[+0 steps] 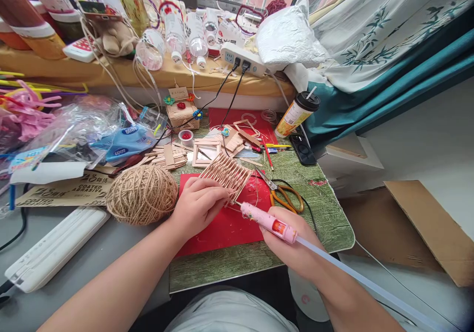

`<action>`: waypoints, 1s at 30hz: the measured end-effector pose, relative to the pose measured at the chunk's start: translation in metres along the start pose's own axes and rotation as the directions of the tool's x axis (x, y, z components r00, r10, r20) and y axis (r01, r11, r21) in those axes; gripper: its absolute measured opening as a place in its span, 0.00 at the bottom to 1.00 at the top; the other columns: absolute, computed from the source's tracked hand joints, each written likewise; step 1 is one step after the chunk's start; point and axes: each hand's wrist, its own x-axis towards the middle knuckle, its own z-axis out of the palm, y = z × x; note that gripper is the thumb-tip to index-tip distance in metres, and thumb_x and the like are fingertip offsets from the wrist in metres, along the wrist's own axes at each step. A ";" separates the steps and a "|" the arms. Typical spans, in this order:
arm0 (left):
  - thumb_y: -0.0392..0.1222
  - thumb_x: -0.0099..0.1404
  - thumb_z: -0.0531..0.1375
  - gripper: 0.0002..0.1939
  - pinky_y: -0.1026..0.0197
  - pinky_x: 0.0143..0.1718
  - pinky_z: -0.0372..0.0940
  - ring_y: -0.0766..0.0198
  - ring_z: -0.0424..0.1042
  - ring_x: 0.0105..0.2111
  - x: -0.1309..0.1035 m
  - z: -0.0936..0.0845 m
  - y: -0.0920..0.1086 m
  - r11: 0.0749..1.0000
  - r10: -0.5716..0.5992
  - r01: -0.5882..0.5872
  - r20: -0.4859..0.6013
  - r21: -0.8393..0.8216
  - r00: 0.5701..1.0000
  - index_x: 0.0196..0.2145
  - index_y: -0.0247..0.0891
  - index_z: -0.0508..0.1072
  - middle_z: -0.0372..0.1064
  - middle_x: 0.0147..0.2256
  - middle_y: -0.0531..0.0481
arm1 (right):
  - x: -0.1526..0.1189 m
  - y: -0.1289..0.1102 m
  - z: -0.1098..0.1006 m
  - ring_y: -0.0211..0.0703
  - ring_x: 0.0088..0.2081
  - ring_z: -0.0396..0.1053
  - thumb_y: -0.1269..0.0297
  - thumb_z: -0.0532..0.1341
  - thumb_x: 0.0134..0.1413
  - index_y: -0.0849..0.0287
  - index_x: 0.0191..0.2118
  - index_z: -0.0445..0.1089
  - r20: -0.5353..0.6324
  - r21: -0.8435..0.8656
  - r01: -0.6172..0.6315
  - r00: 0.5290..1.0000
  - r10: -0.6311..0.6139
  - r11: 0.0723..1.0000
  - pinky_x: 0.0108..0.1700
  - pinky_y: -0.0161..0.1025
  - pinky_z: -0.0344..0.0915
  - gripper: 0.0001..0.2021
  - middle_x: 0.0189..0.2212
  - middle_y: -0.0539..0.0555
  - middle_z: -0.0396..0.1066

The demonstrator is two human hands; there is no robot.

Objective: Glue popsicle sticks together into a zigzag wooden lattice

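A pink hot glue gun (259, 217) with a long translucent glue stick (333, 262) trailing from its back is gripped in my right hand (289, 238). Its nozzle points at the near edge of a woven stick panel (225, 173). My left hand (202, 203) pinches that same edge, fingers closed, close to the nozzle. Whether nozzle and panel touch is hard to see. Beneath lies a red sheet (218, 233). Left of my left hand sits a ball of jute twine (142, 193). Scissors with orange handles (285, 196) rest beyond my right hand.
Wooden stick pieces and a small stick frame (206, 152) lie behind the panel. A lidded cup (298, 113) and a black phone (302, 149) stand at the right. Cables run from a power strip (242, 59) on the sill. Plastic bags (74, 124) crowd the left.
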 end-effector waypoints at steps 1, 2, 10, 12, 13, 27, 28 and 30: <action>0.34 0.76 0.64 0.09 0.55 0.48 0.65 0.61 0.81 0.44 0.000 0.000 0.000 1.000 -0.003 0.003 -0.001 -0.002 1.000 0.50 0.45 0.77 0.86 0.43 0.53 | 0.000 0.000 0.000 0.37 0.26 0.58 0.68 0.60 0.65 0.54 0.29 0.57 -0.004 -0.003 -0.002 1.000 0.002 1.000 0.31 0.37 0.56 0.14 0.25 0.44 0.60; 0.33 0.75 0.64 0.09 0.55 0.48 0.65 0.61 0.81 0.44 0.000 0.000 0.001 1.000 -0.009 0.009 0.000 -0.003 1.000 0.50 0.45 0.77 0.86 0.43 0.53 | 0.001 0.001 0.001 0.37 0.26 0.59 0.68 0.61 0.65 0.54 0.28 0.58 -0.006 -0.006 -0.003 1.000 0.003 1.000 0.31 0.37 0.56 0.14 0.25 0.44 0.61; 0.33 0.76 0.63 0.10 0.55 0.48 0.65 0.61 0.80 0.44 -0.001 0.000 0.000 1.000 0.004 -0.004 0.016 0.012 1.000 0.51 0.45 0.77 0.86 0.43 0.53 | 0.006 0.004 0.002 0.38 0.28 0.64 0.67 0.62 0.64 0.54 0.29 0.61 -0.057 -0.007 -0.014 0.998 0.014 1.000 0.31 0.37 0.58 0.12 0.26 0.45 0.64; 0.34 0.76 0.63 0.09 0.54 0.49 0.66 0.61 0.80 0.45 -0.001 0.000 -0.001 1.000 -0.008 0.007 0.024 0.011 1.000 0.51 0.45 0.77 0.86 0.44 0.52 | 0.006 0.001 0.000 0.38 0.28 0.63 0.66 0.62 0.64 0.54 0.29 0.60 -0.049 -0.001 -0.025 0.998 0.025 1.000 0.31 0.37 0.58 0.13 0.26 0.45 0.63; 0.35 0.76 0.63 0.08 0.54 0.49 0.66 0.61 0.81 0.45 -0.001 0.000 -0.001 1.000 -0.012 0.011 0.028 0.013 1.000 0.50 0.45 0.78 0.86 0.44 0.52 | 0.007 -0.001 -0.001 0.38 0.27 0.62 0.66 0.62 0.64 0.54 0.28 0.59 -0.049 0.002 -0.034 0.998 0.034 0.999 0.31 0.37 0.57 0.14 0.25 0.45 0.62; 0.34 0.76 0.64 0.08 0.55 0.48 0.66 0.61 0.81 0.45 0.002 -0.001 0.001 1.000 0.004 -0.004 0.003 0.029 1.000 0.49 0.45 0.77 0.86 0.43 0.53 | 0.009 -0.010 -0.014 0.38 0.26 0.60 0.66 0.62 0.63 0.53 0.27 0.59 -0.091 -0.022 -0.036 0.995 0.034 0.999 0.31 0.37 0.57 0.14 0.23 0.44 0.61; 0.34 0.76 0.64 0.09 0.55 0.48 0.66 0.61 0.81 0.45 0.001 -0.001 0.000 0.999 0.008 -0.008 0.003 0.032 1.000 0.50 0.45 0.77 0.86 0.43 0.53 | 0.008 -0.007 -0.013 0.38 0.26 0.60 0.66 0.62 0.63 0.53 0.27 0.59 -0.079 -0.020 -0.029 0.997 0.027 0.999 0.31 0.37 0.57 0.14 0.23 0.44 0.61; 0.33 0.75 0.64 0.10 0.55 0.48 0.66 0.60 0.80 0.45 0.000 0.000 0.000 0.999 0.011 -0.011 0.008 0.034 1.000 0.51 0.45 0.77 0.86 0.43 0.53 | 0.007 -0.002 -0.009 0.38 0.26 0.60 0.66 0.62 0.63 0.53 0.28 0.58 -0.059 -0.013 -0.011 0.998 0.010 1.000 0.31 0.37 0.57 0.14 0.24 0.45 0.61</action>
